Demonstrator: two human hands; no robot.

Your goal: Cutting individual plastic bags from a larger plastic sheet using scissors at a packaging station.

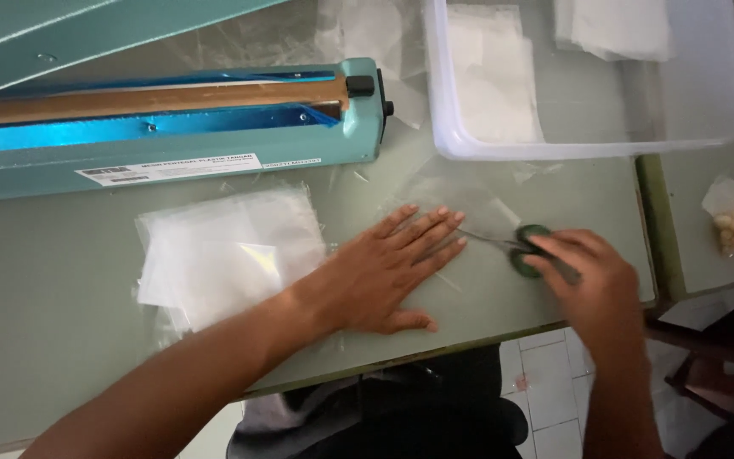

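The thin clear plastic bag (456,212) lies flat on the grey-green table (61,297) under our spread-fingered left hand (392,272), uncut yet we judge, while our right hand (592,285) grips green-handled scissors (520,246).

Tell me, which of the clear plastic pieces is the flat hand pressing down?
The loose sheet at the table's front edge, under the left hand, beside the scissors. The stack lies untouched further left; other bags sit inside the tub.
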